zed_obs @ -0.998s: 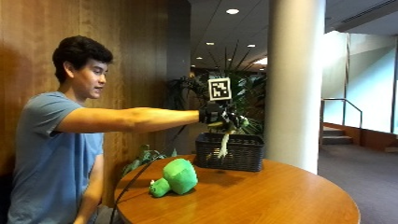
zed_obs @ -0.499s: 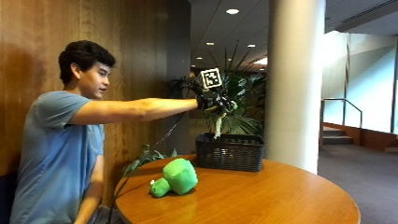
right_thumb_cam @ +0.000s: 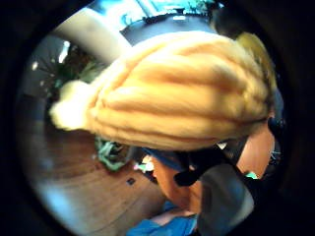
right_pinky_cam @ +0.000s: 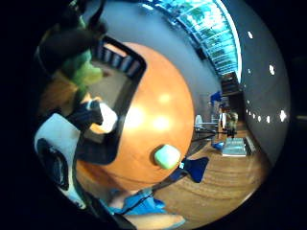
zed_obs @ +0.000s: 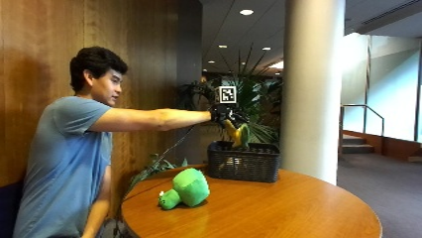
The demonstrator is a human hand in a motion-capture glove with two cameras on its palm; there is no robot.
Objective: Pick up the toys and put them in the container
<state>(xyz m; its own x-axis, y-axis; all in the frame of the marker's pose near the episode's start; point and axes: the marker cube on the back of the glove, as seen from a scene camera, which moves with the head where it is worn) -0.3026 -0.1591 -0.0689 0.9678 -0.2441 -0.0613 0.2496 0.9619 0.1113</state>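
**Plush toy held over the basket, green toy waiting on the table**

While hanging from the gloved right hand (zed_obs: 223,115), points its long axis almost straight down toward the open top of the dark woven container (zed_obs: 243,161). Seen from the outside view: arm stretched level across the table, fingers curled round the upper end of a yellow-and-green plush toy (zed_obs: 236,134), lower end of that toy just above the container's rim, possibly already dipping past it; hard to tell which. Fills most of the thumb-side palm view as pale ribbed plush (right_thumb_cam: 182,91), so sits close against the palm. Shows in the little-finger-side view as a green tip (right_pinky_cam: 82,72) over the container's dark rim (right_pinky_cam: 125,93) and pale floor, which places the toy above the opening rather than beside it.

Turns, for the coming move, on that one relation: toy directly over the container, hanging vertically. Calls, by this judgement, for little more than lowering and letting go; could catch on the rim if released off-centre.

Leaves a second toy still to fetch: a green plush toy (zed_obs: 185,188) lying on the round wooden table (zed_obs: 290,213), well apart from the container, on the person's side. Lies nearer the body than the basket does, so within easy reach of the gloved hand.
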